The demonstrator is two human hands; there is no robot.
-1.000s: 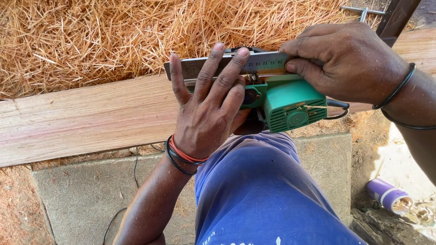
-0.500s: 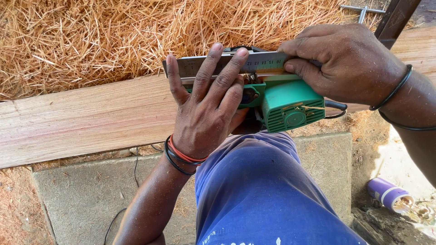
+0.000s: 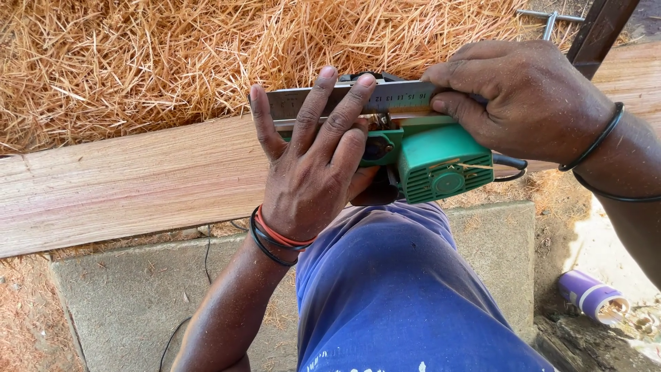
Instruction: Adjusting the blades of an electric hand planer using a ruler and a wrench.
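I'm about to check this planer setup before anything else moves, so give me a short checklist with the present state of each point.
1. Left hand flat on the green power planer, fingers spread over the steel ruler: ok.
2. Right hand pinching the ruler's far end against the planer: ok.
3. Ruler lying level on the planer's sole: cannot tell, the fingers cover much of it.
4. Planer resting steady on the wooden plank: ok, it sits on the board's near edge beside the knee.
5. Black power cord clear of the hands: ok, it leaves the motor side.
6. Planer unplugged or switched off: cannot tell.
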